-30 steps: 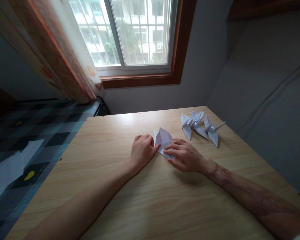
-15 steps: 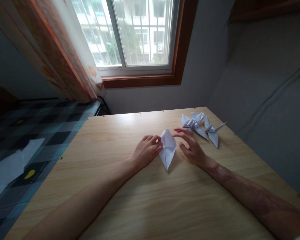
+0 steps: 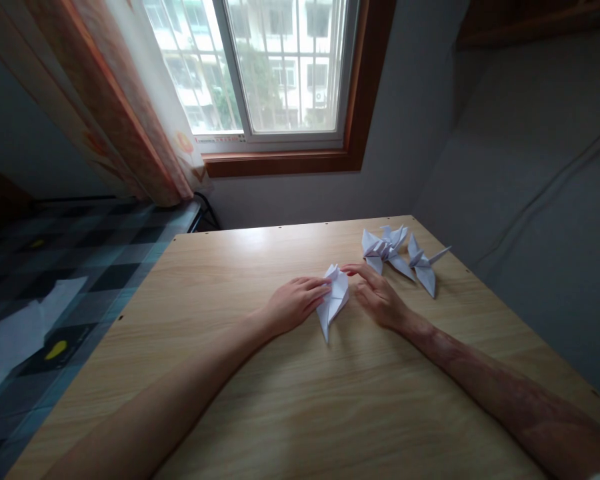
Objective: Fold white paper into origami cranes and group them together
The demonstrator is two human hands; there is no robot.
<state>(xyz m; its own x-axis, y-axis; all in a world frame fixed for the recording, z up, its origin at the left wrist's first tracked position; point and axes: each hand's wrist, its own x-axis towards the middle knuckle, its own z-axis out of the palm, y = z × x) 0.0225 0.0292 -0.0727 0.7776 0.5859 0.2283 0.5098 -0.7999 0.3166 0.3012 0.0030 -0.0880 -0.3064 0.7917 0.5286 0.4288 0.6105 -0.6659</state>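
A folded piece of white paper, diamond-shaped with a pointed lower end, lies on the wooden table between my hands. My left hand grips its left side, with the fingers laid over the top and the thumb hidden. At its upper right edge is my right hand, the index fingertip touching or almost touching the paper. The right thumb is apart from the paper and slightly blurred, and nothing shows in that palm.
Folded paper cranes sit bunched at the table's back right, with another crane beside them. The wooden table meets a checkered bed on the left, where white paper sheets lie. A window stands behind.
The folded paper has turned slightly, its lower tip swinging left. My left fingers have straightened over it. My right hand has shifted a little left, its fingers closer together.
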